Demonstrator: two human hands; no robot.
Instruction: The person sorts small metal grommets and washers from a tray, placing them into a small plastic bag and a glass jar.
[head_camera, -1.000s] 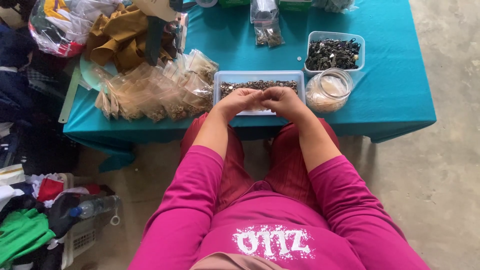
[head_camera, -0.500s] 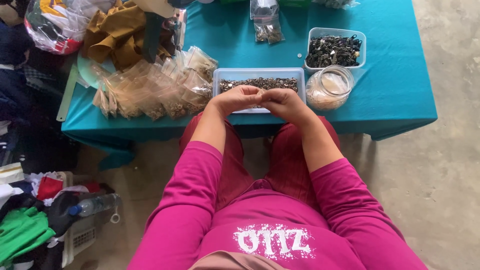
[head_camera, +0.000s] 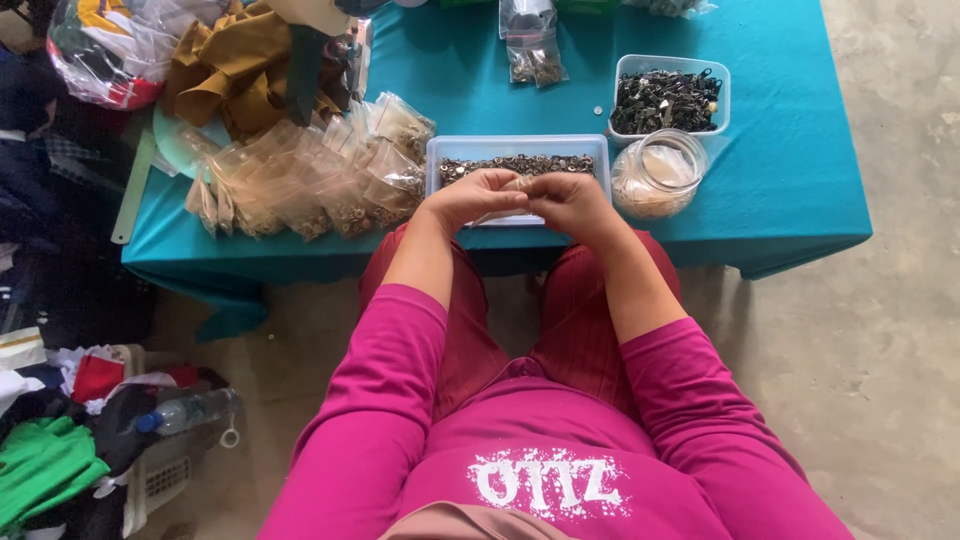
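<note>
- Hands first: my left hand and right hand meet over the near edge of the shallow white rectangular tray of small dark metal rings, fingertips pressed together on a small clear plastic bag held between them. I cannot tell whether the bag is filled or sealed.
- Progress, as I judge it: the heap of filled small clear packets left of the tray looks like finished work, and it is large. The tray still holds a full layer of rings, so plenty seems left.
- Right of the tray stands a round clear plastic jar of pale small pieces. Farther off sits a clear square tub of dark metal parts.
- At the far edge lies a clear bag with a few metal bits.
- Surface: a table under a teal cloth, which hangs over the near edge above my red-trousered knees.
- Far left on the table, mustard-brown fabric is bundled beside a clear sack of mixed goods.
- Room: bare grey concrete floor on the right. On the left floor, a jumble of clothes and a plastic water bottle.
</note>
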